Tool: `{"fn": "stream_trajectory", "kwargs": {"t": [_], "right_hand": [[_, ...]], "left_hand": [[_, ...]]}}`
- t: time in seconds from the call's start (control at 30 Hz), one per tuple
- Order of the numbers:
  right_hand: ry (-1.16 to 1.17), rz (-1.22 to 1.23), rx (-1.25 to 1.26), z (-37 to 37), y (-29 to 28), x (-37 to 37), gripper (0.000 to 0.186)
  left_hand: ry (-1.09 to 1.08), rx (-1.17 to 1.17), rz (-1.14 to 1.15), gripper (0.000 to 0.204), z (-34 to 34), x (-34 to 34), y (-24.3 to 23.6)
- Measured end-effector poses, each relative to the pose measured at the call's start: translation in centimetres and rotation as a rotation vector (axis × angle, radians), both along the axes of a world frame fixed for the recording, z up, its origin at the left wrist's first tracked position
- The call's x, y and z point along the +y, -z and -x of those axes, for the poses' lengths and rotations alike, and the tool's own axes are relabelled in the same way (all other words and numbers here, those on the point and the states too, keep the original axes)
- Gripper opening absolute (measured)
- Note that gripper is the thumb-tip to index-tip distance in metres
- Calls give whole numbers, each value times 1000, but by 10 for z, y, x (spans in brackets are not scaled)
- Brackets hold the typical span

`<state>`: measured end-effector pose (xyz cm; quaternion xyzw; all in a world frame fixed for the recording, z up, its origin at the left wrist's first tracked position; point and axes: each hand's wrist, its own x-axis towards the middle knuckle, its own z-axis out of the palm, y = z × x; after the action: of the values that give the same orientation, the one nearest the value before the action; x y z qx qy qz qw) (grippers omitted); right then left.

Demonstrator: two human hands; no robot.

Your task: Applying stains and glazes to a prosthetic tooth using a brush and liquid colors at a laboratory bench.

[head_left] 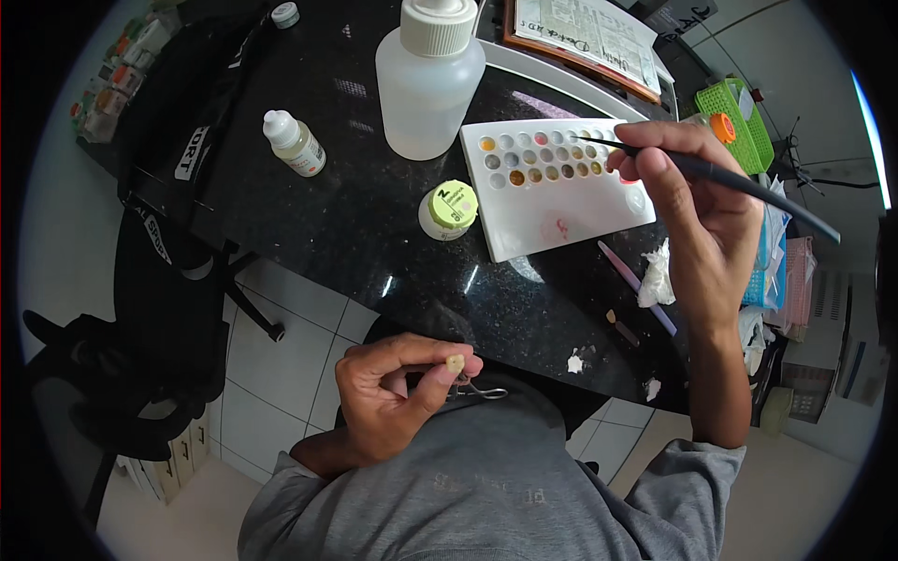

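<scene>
Between the thumb and fingers of my left hand (398, 388) sits a small yellowish tooth-shaped piece (455, 363), low and close to my body. A thin metal loop (491, 394) shows just beside those fingers; whether I hold it too is unclear. My right hand (697, 201) grips a fine brush (748, 182) with a dark handle, pen-fashion. Its pointed tip is over the top row of wells in a white palette (524, 224), but contact cannot be made out. The wells contain yellow, brown, grey and pink colours. My right fingers cover the palette's upper right corner.
Left of the palette stand a jar with a lime-green lid (453, 206), a large pump bottle (426, 93) and a small dropper bottle (295, 145). A purple file (636, 285) and crumpled white tissue (657, 276) lie below my right hand. A black bag (178, 122) is at left.
</scene>
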<state>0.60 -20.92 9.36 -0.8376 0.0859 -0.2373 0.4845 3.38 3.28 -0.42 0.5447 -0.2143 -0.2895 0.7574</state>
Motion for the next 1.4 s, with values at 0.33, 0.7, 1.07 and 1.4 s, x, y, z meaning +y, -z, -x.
{"fn": "stream_trajectory", "kwargs": {"t": [0.33, 0.7, 1.07, 1.4], "right_hand": [[-64, -12, 141, -43, 17, -9, 14], [-141, 40, 272, -57, 14, -16, 11], [-127, 54, 291, -60, 13, -16, 21], [-130, -17, 336, -61, 10, -15, 19]], "left_hand": [[162, -122, -81, 18, -15, 7, 6], [185, -68, -18, 13, -21, 2, 4], [233, -83, -1, 13, -26, 4, 3], [222, -92, 0, 14, -25, 3, 4]]}}
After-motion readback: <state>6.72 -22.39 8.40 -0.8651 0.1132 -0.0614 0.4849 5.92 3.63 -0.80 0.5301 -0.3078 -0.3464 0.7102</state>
